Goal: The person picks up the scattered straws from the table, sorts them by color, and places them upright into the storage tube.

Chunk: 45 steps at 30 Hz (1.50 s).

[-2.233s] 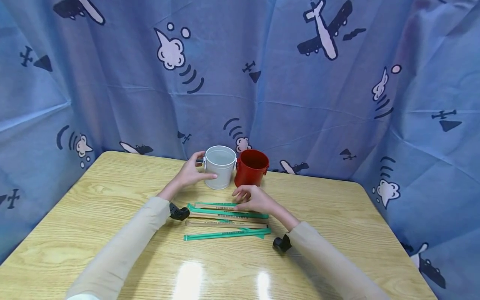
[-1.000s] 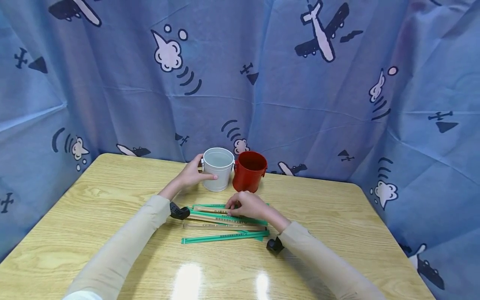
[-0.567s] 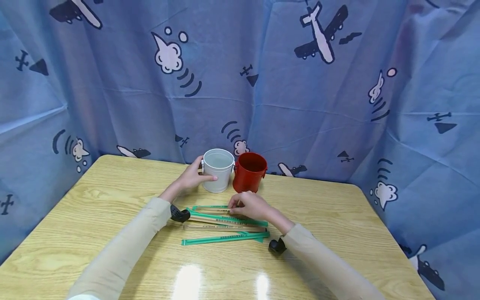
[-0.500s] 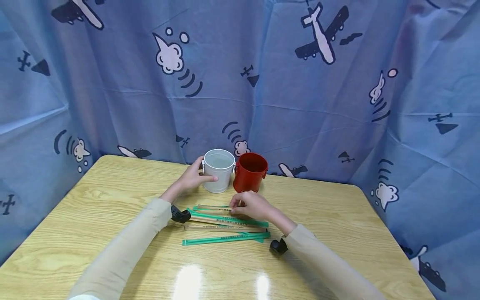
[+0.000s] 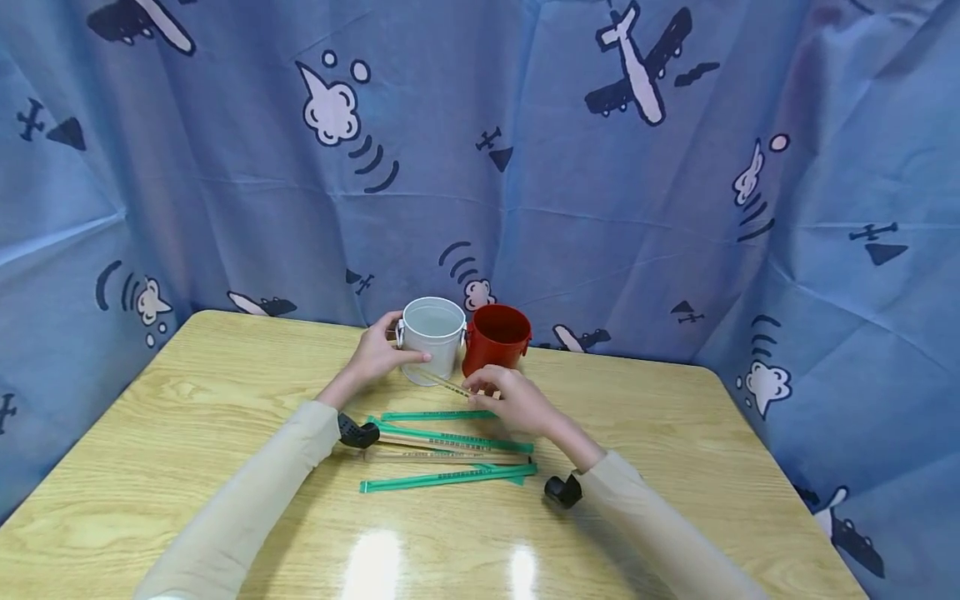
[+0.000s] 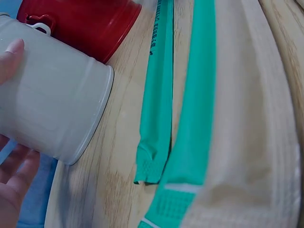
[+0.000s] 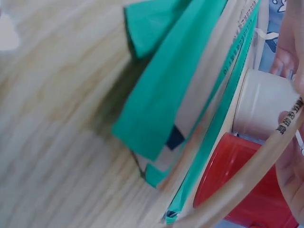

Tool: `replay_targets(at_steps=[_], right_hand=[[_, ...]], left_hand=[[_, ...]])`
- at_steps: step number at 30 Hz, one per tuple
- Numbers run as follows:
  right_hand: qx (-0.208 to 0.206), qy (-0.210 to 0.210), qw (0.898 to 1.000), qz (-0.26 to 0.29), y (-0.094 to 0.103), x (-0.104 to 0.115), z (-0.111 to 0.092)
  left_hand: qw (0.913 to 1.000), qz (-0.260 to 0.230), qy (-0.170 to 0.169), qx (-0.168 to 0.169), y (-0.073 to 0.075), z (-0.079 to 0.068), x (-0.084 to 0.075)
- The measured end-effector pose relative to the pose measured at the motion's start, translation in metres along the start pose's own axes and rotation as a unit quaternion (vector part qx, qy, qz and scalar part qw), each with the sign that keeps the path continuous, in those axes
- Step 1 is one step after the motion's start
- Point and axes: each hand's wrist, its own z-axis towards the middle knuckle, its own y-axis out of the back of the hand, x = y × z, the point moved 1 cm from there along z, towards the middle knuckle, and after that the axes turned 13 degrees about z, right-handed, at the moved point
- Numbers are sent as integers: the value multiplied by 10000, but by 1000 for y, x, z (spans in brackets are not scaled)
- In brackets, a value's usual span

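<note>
The right hand [image 5: 513,403] is pinching a slim, printed beige paper-wrapped stick [image 5: 448,384] before the round white bucket [image 5: 433,335] the left hand [image 5: 377,351] is gripping; any slackening pinch could be letting the stick pivot against the bucket's wall.

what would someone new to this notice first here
Probably the white bucket and the red bucket, side by side near the back of the table, with the left hand gripping the white one. Next, the green and tan strips lying in front of them, and one tan strip pinched in the right hand, held at a slant before the white bucket. Behind hangs a blue curtain printed with planes.
</note>
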Motion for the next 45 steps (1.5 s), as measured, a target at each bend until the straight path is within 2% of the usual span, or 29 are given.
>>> replay_targets(at_steps=[7,12,19,23,28,36,42,45], right_hand=[[-656,96,9964,536,6,8,5],[-1043,315,9920,634,11,15,9],[-1195,412,9895,698,17,27,16],[-1428,546,9847,842,23,34,21],[-1860,781,9738,1052,30,44,26],[-2318,789,9597,1380,36,57,31],[-2837,973,9386,1703,45,68,32],[-3174,1098,9251,1772,47,81,30]], left_hand=[[10000,-64,25,47,3,-1,-1],[9999,-65,62,142,2,-3,-1],[9998,-35,129,170,1,-3,-3],[9998,-41,30,186,1,-2,-1],[9998,11,-49,198,-1,-2,1],[9997,8,61,228,1,-4,1],[9993,-165,102,307,1,-6,-4],[9989,-269,128,374,0,-6,-5]])
